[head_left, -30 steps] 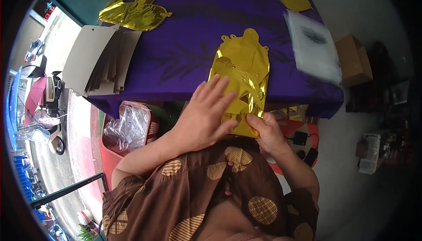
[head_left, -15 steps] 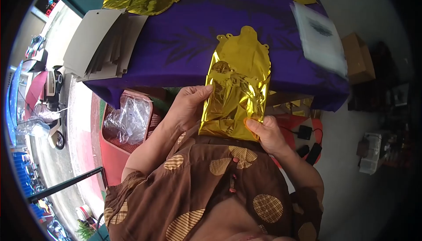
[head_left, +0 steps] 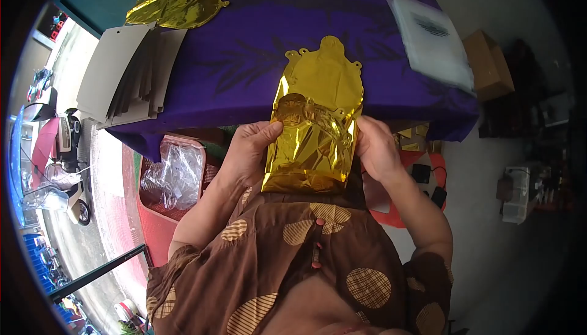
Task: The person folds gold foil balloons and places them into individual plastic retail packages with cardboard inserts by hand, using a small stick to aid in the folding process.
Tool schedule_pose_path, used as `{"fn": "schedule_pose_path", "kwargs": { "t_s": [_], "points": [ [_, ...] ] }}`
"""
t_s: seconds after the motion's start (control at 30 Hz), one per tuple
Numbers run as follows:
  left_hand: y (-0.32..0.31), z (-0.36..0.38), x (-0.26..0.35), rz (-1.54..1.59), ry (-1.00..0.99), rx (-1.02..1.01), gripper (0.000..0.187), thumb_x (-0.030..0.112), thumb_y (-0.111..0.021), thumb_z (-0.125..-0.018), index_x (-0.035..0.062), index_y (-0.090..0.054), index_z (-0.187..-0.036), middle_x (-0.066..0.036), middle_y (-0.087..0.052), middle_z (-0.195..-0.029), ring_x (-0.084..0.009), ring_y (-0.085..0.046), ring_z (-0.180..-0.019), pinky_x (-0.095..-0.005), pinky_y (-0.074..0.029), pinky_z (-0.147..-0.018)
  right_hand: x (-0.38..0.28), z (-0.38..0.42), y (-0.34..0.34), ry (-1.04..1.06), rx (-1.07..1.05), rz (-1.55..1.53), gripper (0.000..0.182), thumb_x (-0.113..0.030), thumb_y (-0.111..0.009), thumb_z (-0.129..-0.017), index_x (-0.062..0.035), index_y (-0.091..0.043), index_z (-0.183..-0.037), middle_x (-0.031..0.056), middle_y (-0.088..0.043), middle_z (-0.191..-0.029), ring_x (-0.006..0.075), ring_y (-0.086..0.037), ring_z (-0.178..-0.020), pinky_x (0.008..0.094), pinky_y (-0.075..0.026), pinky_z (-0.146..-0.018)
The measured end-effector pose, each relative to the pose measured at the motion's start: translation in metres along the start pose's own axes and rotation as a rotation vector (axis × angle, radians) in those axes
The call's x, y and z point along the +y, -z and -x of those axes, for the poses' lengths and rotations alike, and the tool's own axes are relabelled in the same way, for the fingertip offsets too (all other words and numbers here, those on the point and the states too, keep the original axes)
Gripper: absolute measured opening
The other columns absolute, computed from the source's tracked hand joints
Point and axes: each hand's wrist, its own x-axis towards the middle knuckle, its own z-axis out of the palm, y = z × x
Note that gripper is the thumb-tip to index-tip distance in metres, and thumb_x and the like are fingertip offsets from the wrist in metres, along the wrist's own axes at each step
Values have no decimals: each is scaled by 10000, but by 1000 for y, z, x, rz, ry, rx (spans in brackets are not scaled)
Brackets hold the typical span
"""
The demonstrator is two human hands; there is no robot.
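A flat, folded gold foil balloon [head_left: 312, 133] spans the front edge of the purple-covered table, its rounded, tabbed top resting on the cloth and its lower end close to my lap. Small holed tabs stick out along its upper outline. My left hand [head_left: 252, 147] pinches its left edge between thumb and fingers. On the opposite side, my right hand [head_left: 377, 147] is closed on the right edge; its fingertips are partly hidden behind the foil. Loose foil folds bunch across the middle.
Grey cardboard sheets [head_left: 119, 75] lie at the table's left corner. More gold foil balloons [head_left: 177, 10] are at the back. Clear plastic sleeves [head_left: 431, 41] sit on the right, near a cardboard box [head_left: 489, 66]. Below left stands a red basket [head_left: 208, 173] holding clear plastic.
My right hand has moved up from the balloon's lower right corner to its right edge, level with my left hand. The whole view has shifted slightly.
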Motion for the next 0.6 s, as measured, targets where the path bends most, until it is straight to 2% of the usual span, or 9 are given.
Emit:
{"fn": "schedule_pose_path", "kwargs": {
  "t_s": [0.07,0.13,0.2,0.27,0.37,0.47,0.57,0.6],
  "points": [
    [1,0,-1,-2,4,3,252,139,-600,-988,-94,-661,-1065,-169,-718,-1016,-210,-710,-862,-343,-591,-790,9,-11,8,43,52,117,332,-248,-483,-1029,17,-676,-975,26,-686,-879,71,-642,-791,237,-519,-748],
    [5,1,-2,7,11,-11,241,132,-599,-988,-90,-661,-1059,-167,-718,-1009,-207,-709,-851,-342,-591,-785,11,-17,15,45,27,254,324,-237,-488,-1028,35,-664,-1033,56,-697,-941,106,-664,-805,258,-532,-736],
    [4,2,-5,-1,-14,16,233,126,-597,-988,-88,-660,-1052,-162,-719,-999,-202,-708,-842,-342,-592,-776,10,-16,14,15,41,242,316,-225,-497,-1024,42,-661,-1066,69,-704,-976,118,-673,-822,266,-536,-733],
    [6,3,-6,-10,-25,19,237,128,-598,-986,-87,-661,-1064,-164,-717,-1012,-206,-707,-855,-346,-593,-783,0,-10,-8,-48,91,80,301,-210,-509,-1019,39,-668,-1074,65,-706,-983,108,-669,-841,262,-532,-739],
    [9,5,-7,-24,-24,7,254,135,-598,-984,-85,-665,-1090,-170,-715,-1045,-214,-708,-884,-353,-592,-801,3,0,-15,-46,7,-41,265,-178,-536,-1004,36,-681,-1061,65,-710,-980,100,-665,-858,257,-526,-742],
    [6,6,-7,-28,-20,31,241,125,-589,-986,-82,-665,-1083,-166,-717,-1034,-207,-708,-872,-346,-591,-792,9,7,-6,-5,-120,189,231,-181,-580,-998,16,-696,-963,-31,-672,-899,13,-567,-790,204,-460,-697],
    [5,7,-5,-28,-21,29,230,105,-576,-987,-82,-656,-1093,-161,-717,-1024,-201,-707,-865,-340,-590,-786,18,3,7,26,-149,292,237,-144,-542,-994,39,-691,-1025,46,-707,-944,78,-642,-811,246,-517,-733],
    [2,6,-2,-19,-35,16,227,98,-571,-987,-82,-652,-1097,-160,-716,-1021,-199,-707,-860,-336,-590,-783,17,4,2,39,-138,265,224,-123,-539,-987,34,-698,-999,33,-705,-923,63,-626,-784,235,-508,-726]
  ]
}}
